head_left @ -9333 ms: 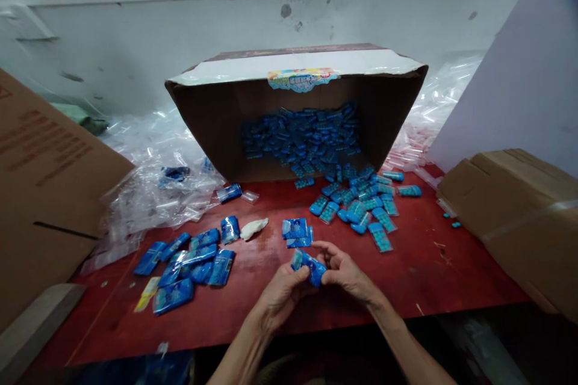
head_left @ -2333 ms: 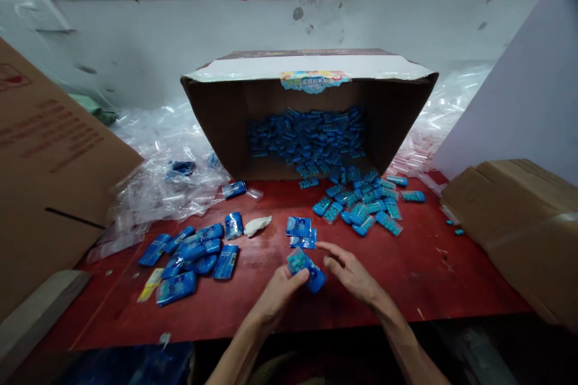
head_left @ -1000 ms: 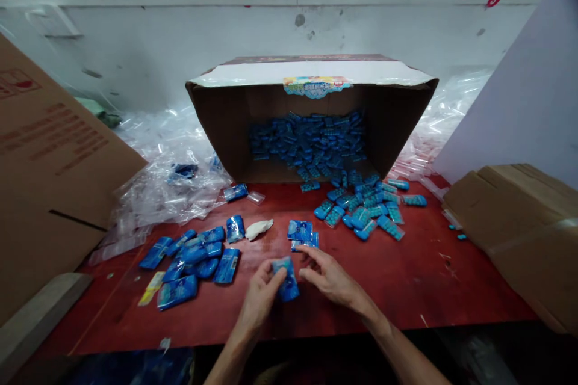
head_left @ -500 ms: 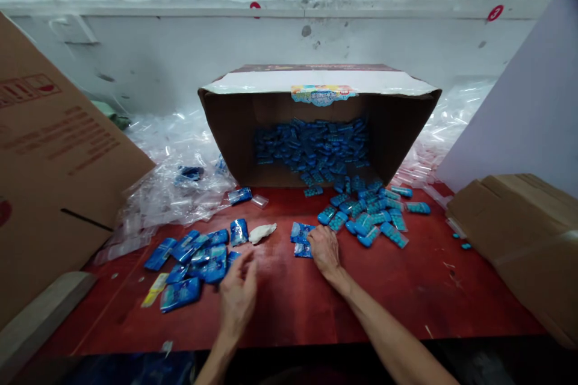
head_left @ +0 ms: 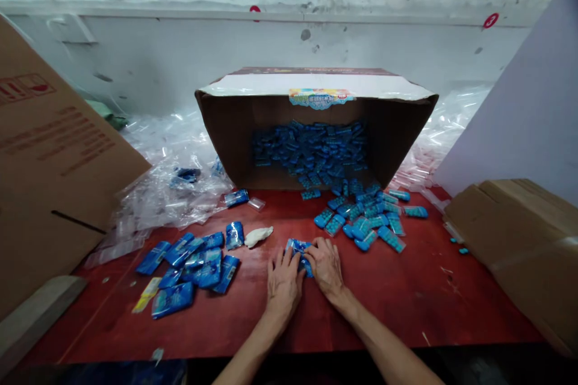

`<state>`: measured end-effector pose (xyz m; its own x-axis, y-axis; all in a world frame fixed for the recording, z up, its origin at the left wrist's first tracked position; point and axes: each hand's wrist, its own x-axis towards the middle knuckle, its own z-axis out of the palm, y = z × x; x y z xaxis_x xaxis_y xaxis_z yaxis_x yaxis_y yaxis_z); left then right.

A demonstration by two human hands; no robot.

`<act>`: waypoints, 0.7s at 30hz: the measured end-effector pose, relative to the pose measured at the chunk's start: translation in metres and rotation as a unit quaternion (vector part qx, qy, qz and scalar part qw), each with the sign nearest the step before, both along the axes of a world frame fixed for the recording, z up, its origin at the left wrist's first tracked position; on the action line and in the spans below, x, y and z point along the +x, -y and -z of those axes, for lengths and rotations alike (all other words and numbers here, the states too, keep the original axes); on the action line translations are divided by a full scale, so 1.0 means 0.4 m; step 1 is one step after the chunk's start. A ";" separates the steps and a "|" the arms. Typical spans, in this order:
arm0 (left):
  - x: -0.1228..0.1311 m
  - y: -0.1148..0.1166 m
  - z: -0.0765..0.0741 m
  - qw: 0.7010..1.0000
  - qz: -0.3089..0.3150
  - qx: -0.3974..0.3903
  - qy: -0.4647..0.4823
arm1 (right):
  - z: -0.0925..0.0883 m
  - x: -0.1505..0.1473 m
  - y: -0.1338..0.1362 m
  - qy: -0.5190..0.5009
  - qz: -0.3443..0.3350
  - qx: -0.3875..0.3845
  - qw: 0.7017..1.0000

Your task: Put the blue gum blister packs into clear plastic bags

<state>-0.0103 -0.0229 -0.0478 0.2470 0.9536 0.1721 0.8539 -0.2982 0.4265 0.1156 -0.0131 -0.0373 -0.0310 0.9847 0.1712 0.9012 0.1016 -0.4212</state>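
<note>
A flat blue printed packet [head_left: 298, 246] lies on the red table between my hands, partly covered by their fingers. My left hand [head_left: 284, 286] grips its left side, fingers bent over it. From the right, my right hand [head_left: 326, 267] closes on the same packet, fingertips curled down onto it. To the left lies a loose heap of blue packets [head_left: 210, 267], with a crumpled white scrap [head_left: 259, 236] between the heap and my hands. Small clear containers of blue pellets [head_left: 361, 227] are scattered beyond my right hand.
An open cardboard box [head_left: 397, 132] on its side holds many more containers. Clear plastic sleeves [head_left: 176, 156] pile up at the left rear. Cardboard stands at the left [head_left: 58, 150], and a brown carton [head_left: 510, 240] sits at the right.
My left hand has moved right, from beside the packet heap to the packet at my right hand. The packet is now slightly nearer to me, held from both sides.
</note>
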 end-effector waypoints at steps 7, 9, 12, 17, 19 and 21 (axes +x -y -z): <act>-0.004 0.029 -0.048 0.882 -0.177 -0.180 0.399 | -0.033 0.020 0.035 -0.095 0.025 0.071 0.993; 0.006 0.016 -0.064 0.818 -0.170 -0.286 0.470 | -0.046 0.018 0.046 -0.130 0.002 0.089 0.988; 0.019 -0.002 -0.070 0.775 -0.193 -0.313 0.514 | -0.055 0.015 0.052 -0.225 -0.023 0.089 0.970; 0.023 -0.017 -0.062 0.760 -0.191 -0.306 0.541 | -0.036 0.024 0.011 -0.443 0.039 -0.041 0.895; 0.024 -0.022 -0.065 0.755 -0.173 -0.307 0.554 | -0.028 0.027 -0.007 -0.482 0.038 -0.092 0.870; 0.026 -0.027 -0.068 0.752 -0.155 -0.311 0.560 | -0.027 0.027 -0.016 -0.489 0.023 -0.111 0.865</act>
